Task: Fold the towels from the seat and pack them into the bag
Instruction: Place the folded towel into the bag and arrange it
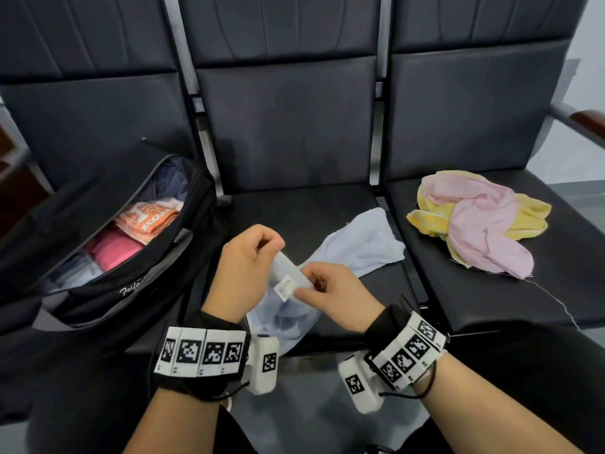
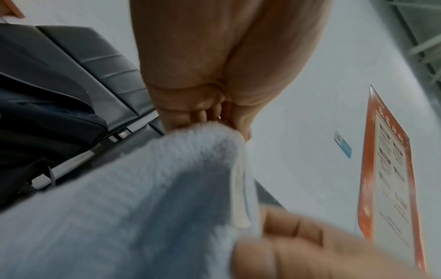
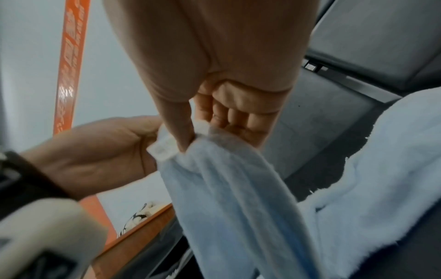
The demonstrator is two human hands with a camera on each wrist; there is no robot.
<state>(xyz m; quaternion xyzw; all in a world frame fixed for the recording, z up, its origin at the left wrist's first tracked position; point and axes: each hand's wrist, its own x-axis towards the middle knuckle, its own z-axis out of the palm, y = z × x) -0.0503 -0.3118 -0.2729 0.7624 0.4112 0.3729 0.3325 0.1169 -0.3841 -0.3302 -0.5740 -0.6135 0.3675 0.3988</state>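
Several folded towels, orange, red-pink and pale ones, are packed in the open black bag on the left seat. One light-blue towel, trailing over the middle seat, is pinched along its labelled edge by the left hand and right hand.

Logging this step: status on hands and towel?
Left hand, right hand both pinch light blue terry towel. Unfolded. Open black fabric bag unobstructed.
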